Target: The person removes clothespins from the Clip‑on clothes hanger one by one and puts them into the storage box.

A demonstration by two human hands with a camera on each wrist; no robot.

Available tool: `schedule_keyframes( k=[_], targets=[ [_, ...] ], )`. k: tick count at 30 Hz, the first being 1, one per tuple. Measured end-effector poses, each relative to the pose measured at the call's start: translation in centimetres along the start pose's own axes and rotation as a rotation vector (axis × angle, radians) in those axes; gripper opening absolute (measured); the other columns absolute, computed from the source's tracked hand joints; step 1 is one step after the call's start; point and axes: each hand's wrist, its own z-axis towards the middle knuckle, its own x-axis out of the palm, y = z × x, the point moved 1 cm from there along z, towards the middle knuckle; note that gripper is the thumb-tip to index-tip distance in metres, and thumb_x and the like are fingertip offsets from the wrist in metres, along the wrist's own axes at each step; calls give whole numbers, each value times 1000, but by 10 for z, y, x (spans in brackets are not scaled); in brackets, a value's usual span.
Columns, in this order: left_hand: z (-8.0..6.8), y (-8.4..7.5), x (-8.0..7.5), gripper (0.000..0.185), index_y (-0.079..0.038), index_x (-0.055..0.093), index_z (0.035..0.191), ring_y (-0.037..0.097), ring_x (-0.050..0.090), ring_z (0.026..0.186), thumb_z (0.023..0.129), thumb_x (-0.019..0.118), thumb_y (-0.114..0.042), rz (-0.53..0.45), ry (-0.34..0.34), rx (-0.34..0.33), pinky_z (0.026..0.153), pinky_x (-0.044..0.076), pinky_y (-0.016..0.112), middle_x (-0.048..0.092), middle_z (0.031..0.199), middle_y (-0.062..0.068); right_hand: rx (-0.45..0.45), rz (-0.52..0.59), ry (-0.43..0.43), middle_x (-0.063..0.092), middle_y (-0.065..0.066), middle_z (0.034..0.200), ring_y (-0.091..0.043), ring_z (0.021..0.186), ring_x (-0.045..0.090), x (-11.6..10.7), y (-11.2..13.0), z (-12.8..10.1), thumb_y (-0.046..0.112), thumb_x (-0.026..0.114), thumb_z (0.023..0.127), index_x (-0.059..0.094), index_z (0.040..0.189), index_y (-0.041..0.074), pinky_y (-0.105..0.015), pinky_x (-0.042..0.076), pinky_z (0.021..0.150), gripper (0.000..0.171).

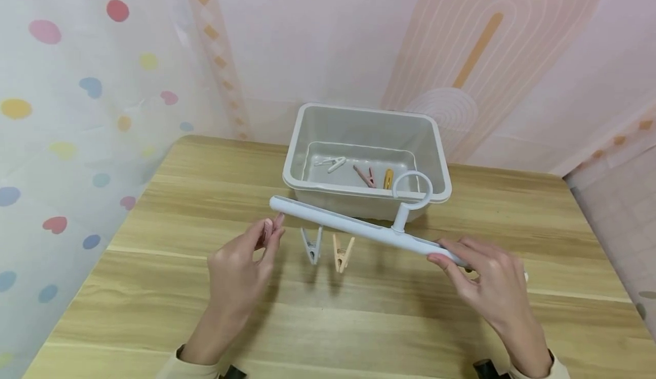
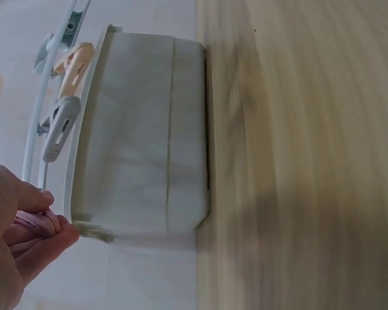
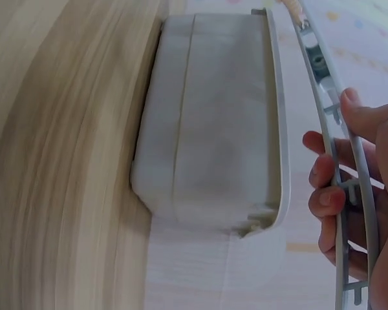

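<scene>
My right hand [image 1: 489, 279] grips a pale blue plastic hanger [image 1: 348, 223] near its right end, thumb on the near side, and holds it tilted above the table. The hanger's round hook [image 1: 427, 197] points up in front of the bin. Below the bar hang a grey clothespin [image 1: 311, 248] and a beige clothespin [image 1: 342, 254]. With thumb and fingers, my left hand [image 1: 238, 271] pinches a pink clothespin [image 2: 39, 223] right at the underside of the hanger's left end. Fingers cover much of this clothespin.
Behind the hanger, a light grey plastic bin [image 1: 366, 111] stands on the wooden table [image 1: 359, 333]. In it lie a white clothespin [image 1: 335, 164], a dark pink clothespin [image 1: 366, 177] and a yellow clothespin [image 1: 388, 178]. A patterned curtain [image 1: 318, 37] hangs behind the table.
</scene>
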Motion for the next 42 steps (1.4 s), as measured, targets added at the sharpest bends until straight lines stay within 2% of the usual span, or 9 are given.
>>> schedule_keyframes(
  k=[8,15,19,21,24,28,35,38,42],
  targets=[
    [4,-6,6,12,5,67,79,24,67,48,84,76,-3,150,-50,62,39,49,33,73,67,16,8,-66,8,65,10,65,-1,50,39,2,15,-1,60,55,96,80,94,17,-18,30,43,49],
    [4,-7,15,17,3,59,75,12,34,38,89,66,-2,280,-45,80,34,23,25,49,45,6,16,-107,-17,64,8,63,-1,48,38,9,23,-2,59,52,98,80,93,17,-17,26,41,51],
    [7,-6,13,17,3,59,77,15,42,37,92,65,-4,251,-52,77,33,29,29,53,47,8,44,-94,-14,66,9,64,1,49,39,8,24,-5,61,51,98,81,93,18,-16,27,41,52],
    [8,-5,11,13,4,63,80,20,57,41,88,70,-3,169,-47,52,36,43,32,64,55,12,46,-94,-30,67,8,65,1,49,39,8,24,-6,61,51,98,81,93,18,-16,27,41,52],
    [10,-3,8,10,4,69,83,22,70,53,83,78,0,-35,-14,-78,48,55,26,73,68,15,41,-91,-54,64,9,63,3,50,36,7,21,-7,60,52,98,81,92,18,-15,25,42,51],
    [10,-2,6,13,3,73,89,8,73,64,81,82,-3,-345,25,-360,60,57,15,77,79,15,57,-48,-51,64,11,63,5,51,36,7,18,-10,60,54,97,81,92,19,-12,24,43,49],
    [11,-1,9,7,-4,73,94,9,74,70,88,74,-1,-968,140,-897,69,62,28,78,80,1,121,26,-19,63,14,65,8,55,39,6,15,-12,43,73,90,81,96,20,-10,26,45,25],
    [8,1,11,12,-11,72,92,9,73,75,92,68,1,-1122,192,-959,73,62,27,78,84,-1,161,48,6,60,15,65,9,56,38,6,15,-15,27,83,80,81,96,20,-9,26,46,17],
    [-1,6,9,15,-11,70,93,8,73,82,97,62,0,-1249,236,-916,77,61,25,77,89,-1,185,75,20,62,15,66,9,56,41,7,14,-16,19,86,75,81,96,21,-9,27,47,22]
  ],
)
